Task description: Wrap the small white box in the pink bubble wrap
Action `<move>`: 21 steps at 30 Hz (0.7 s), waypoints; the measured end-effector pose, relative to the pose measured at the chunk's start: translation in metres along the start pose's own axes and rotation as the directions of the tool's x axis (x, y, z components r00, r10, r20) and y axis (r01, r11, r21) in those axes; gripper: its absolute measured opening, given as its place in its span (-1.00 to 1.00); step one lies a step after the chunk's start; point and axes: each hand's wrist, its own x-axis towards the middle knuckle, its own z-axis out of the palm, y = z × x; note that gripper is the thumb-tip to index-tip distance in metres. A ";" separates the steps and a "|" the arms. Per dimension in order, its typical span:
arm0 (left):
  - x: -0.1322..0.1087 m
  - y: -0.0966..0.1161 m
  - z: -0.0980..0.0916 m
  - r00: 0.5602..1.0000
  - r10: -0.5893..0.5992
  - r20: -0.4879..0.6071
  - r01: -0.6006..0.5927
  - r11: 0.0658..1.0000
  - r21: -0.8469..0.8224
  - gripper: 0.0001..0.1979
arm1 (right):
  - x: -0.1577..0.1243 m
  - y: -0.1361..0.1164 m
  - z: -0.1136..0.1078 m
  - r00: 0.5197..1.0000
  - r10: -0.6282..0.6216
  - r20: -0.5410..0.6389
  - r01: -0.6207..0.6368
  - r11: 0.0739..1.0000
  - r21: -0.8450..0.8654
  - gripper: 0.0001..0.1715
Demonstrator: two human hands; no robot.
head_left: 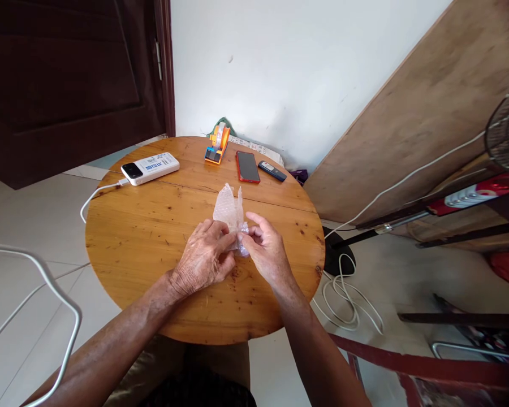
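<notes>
L hand (203,261) & R hand (266,249) fingers pinch bubble wrap (229,212) at table (131,237) centre. Best w/ snug, even grip; phone (247,166) sits at 12 o'clock.

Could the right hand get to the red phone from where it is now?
Probably yes, once freed. The right hand is pinching the bubble wrap together with the left hand. The red phone lies flat beyond it on the table, with nothing standing between.
</notes>
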 end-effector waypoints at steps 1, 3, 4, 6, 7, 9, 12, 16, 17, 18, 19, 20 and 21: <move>0.000 0.000 0.000 1.000 0.012 0.016 -0.012 1.000 0.005 -0.70 | 0.001 0.000 0.000 1.000 -0.003 0.010 0.003 1.000 -0.007 -0.41; 0.000 -0.001 0.000 0.999 0.036 0.031 -0.037 0.999 0.015 -0.73 | 0.003 -0.002 0.001 1.000 -0.008 0.028 0.008 1.000 -0.012 -0.42; -0.001 -0.002 0.001 0.998 0.047 0.030 -0.047 0.999 0.017 -0.76 | 0.004 -0.002 0.001 0.999 -0.008 0.036 0.009 1.000 -0.011 -0.43; -0.001 -0.003 0.001 0.998 0.061 0.024 -0.062 0.998 0.024 -0.79 | 0.005 -0.004 0.001 0.999 -0.008 0.044 0.009 1.000 -0.012 -0.44; -0.001 -0.003 0.001 0.997 0.068 0.025 -0.069 0.997 0.026 -0.79 | 0.006 -0.004 0.001 0.999 -0.008 0.048 0.008 1.000 -0.015 -0.44; -0.001 -0.003 0.000 0.996 0.087 0.037 -0.088 0.996 0.020 -0.79 | 0.008 -0.005 0.002 0.998 -0.008 0.055 0.009 1.000 -0.024 -0.44; 0.000 -0.002 -0.004 0.994 0.098 0.048 -0.098 0.995 -0.002 -0.77 | 0.010 -0.006 0.002 0.997 -0.013 0.071 0.016 0.999 -0.037 -0.45; 0.000 -0.001 -0.009 0.996 0.087 0.020 -0.085 0.993 -0.077 -0.76 | 0.010 -0.008 0.001 0.994 -0.013 0.105 0.020 0.998 -0.066 -0.46; 0.000 0.000 -0.010 0.996 0.087 0.010 -0.086 0.991 -0.100 -0.76 | 0.010 -0.009 0.001 0.994 -0.011 0.112 0.020 0.997 -0.079 -0.47; 0.000 0.000 -0.010 0.996 0.088 0.000 -0.088 0.989 -0.119 -0.76 | 0.009 -0.010 -0.001 0.993 -0.012 0.115 0.023 0.995 -0.096 -0.48; 0.000 0.000 -0.011 0.996 0.090 -0.006 -0.090 0.987 -0.133 -0.76 | 0.008 -0.011 -0.002 0.993 -0.016 0.120 0.030 0.993 -0.115 -0.49; 0.000 0.000 -0.011 0.996 0.092 -0.010 -0.093 0.985 -0.145 -0.76 | 0.006 -0.012 -0.004 0.992 -0.024 0.127 0.040 0.990 -0.132 -0.50; 0.000 0.000 -0.011 0.996 0.093 -0.011 -0.093 0.983 -0.156 -0.75 | 0.005 -0.013 -0.005 0.990 -0.034 0.139 0.054 0.988 -0.145 -0.51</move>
